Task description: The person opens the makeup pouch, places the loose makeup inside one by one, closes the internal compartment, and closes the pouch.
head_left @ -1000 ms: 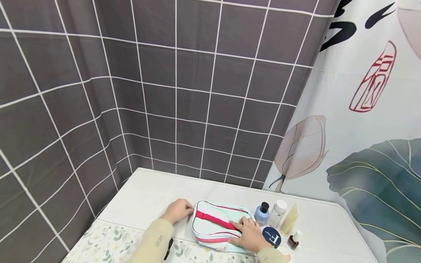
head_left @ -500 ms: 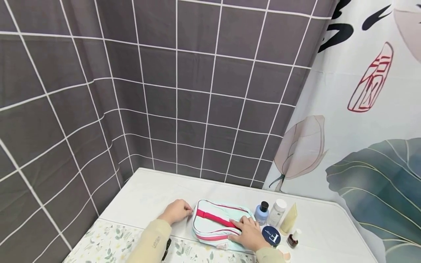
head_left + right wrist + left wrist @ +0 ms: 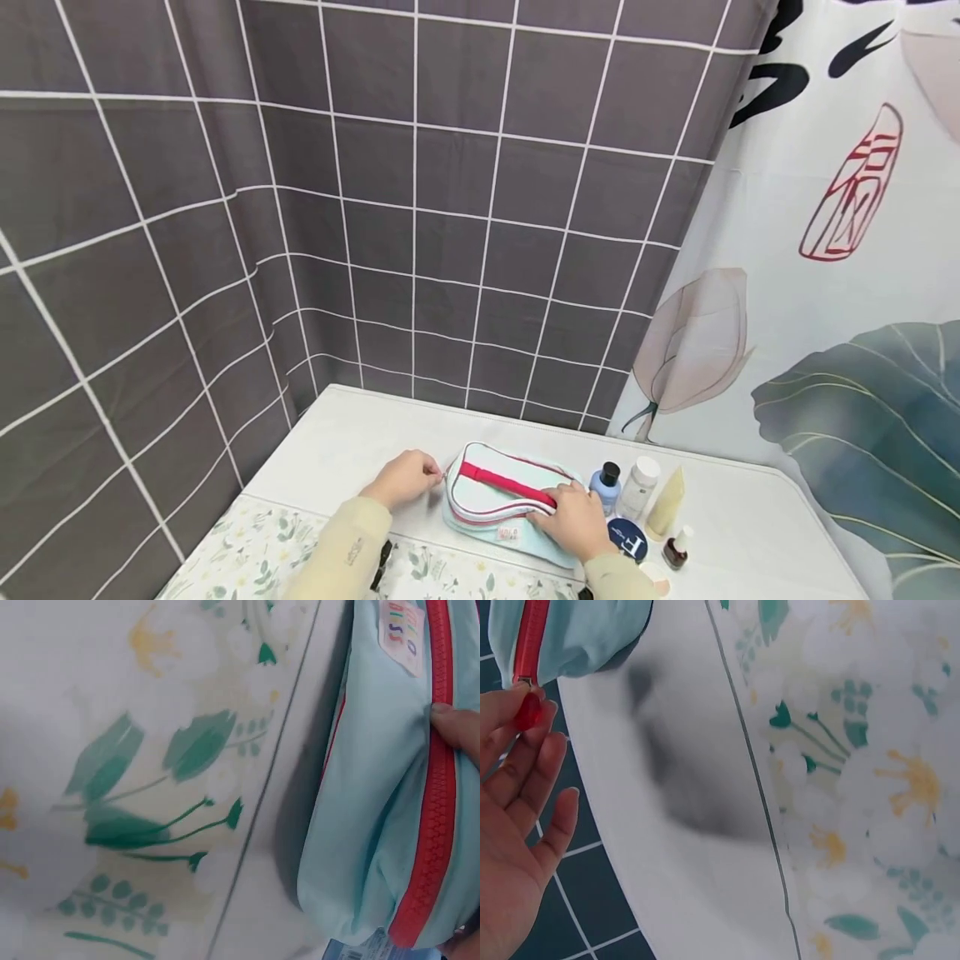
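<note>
A light blue pouch (image 3: 487, 506) with a red strap and red zipper (image 3: 442, 780) stands on the white table. At its left end my left hand (image 3: 406, 477) pinches the red zipper pull (image 3: 528, 711) between thumb and fingers; the other fingers are loosely bent in the left wrist view. My right hand (image 3: 576, 518) grips the pouch's right end, fingers over the top by the strap. In the right wrist view its thumb (image 3: 459, 729) lies on the zipper, which looks closed along the visible side.
Right of the pouch stand a blue bottle (image 3: 604, 487), a white-capped bottle (image 3: 638, 487), a yellowish tube (image 3: 666, 505) and a small dark bottle (image 3: 676, 550). A round navy container (image 3: 627, 539) lies between them. A floral cloth (image 3: 247, 542) covers the front edge.
The pouch has tilted, so that more of its front side and label shows. My right hand has shifted with it; my left hand still pinches at the left end.
</note>
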The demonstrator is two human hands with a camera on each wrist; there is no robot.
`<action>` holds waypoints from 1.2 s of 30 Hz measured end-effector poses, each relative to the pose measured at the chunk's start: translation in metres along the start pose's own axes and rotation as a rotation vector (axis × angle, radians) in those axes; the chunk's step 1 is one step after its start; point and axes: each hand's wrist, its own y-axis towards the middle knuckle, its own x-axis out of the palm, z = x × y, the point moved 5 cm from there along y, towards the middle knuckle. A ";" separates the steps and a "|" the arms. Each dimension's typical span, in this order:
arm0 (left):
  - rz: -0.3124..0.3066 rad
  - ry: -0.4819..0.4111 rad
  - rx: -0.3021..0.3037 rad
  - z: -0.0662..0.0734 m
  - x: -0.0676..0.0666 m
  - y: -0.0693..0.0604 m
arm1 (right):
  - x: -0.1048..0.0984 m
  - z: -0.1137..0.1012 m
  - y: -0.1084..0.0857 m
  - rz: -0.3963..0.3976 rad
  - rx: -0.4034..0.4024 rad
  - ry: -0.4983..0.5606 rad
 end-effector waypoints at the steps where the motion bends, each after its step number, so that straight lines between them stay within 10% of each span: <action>1: -0.004 -0.007 -0.005 0.000 -0.001 0.000 | -0.001 -0.001 0.001 0.001 0.010 0.001; 26: -0.047 -0.062 0.005 0.007 -0.005 -0.005 | -0.008 -0.002 0.012 -0.058 0.254 0.031; 36: -0.206 -0.313 0.032 0.017 0.005 -0.012 | -0.004 -0.004 0.009 -0.048 0.363 0.088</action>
